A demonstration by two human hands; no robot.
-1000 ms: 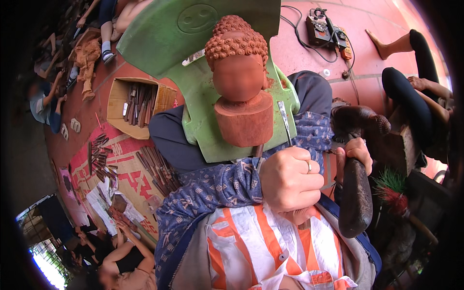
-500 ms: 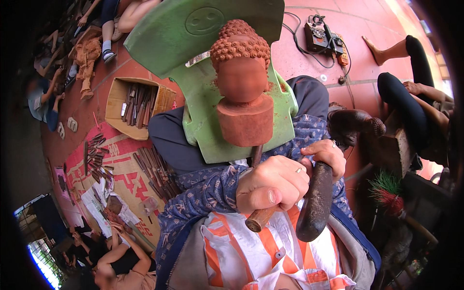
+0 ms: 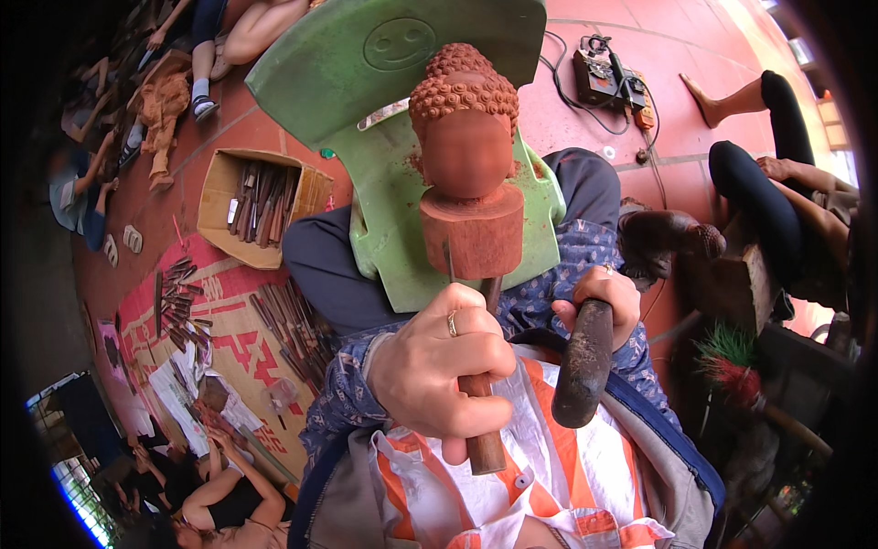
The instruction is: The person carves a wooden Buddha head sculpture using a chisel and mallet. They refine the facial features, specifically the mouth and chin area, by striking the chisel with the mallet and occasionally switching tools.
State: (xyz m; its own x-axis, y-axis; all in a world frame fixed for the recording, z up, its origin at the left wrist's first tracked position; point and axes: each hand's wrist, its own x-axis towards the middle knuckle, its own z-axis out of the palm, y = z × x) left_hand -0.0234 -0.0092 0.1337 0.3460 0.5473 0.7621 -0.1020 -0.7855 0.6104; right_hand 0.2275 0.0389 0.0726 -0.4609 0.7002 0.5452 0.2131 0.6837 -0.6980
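Left hand [image 3: 439, 366]: your fist is closed round the chisel [image 3: 480, 430], handle out at 6 o'clock.
Chisel axis: blade at 12 o'clock into the base of the carved wooden head [image 3: 466, 174].
Right hand [image 3: 599, 297]: clamped on the dark mallet [image 3: 583, 361], just beside, at 3 o'clock.
Support: green plastic chair [image 3: 366, 82] under the carving.
Surroundings: box of tools [image 3: 261, 197] at 10 o'clock, well apart.

Carved head [image 3: 465, 137]: reddish wood, matt, knobbly curls, above the hands.
Chisel handle [image 3: 482, 430]: smooth brown wood, in left hand.
Mallet [image 3: 583, 361]: dark worn wood, slight sheen.
Chair [image 3: 384, 64]: green plastic, smooth.
Floor [image 3: 585, 128]: red tile.
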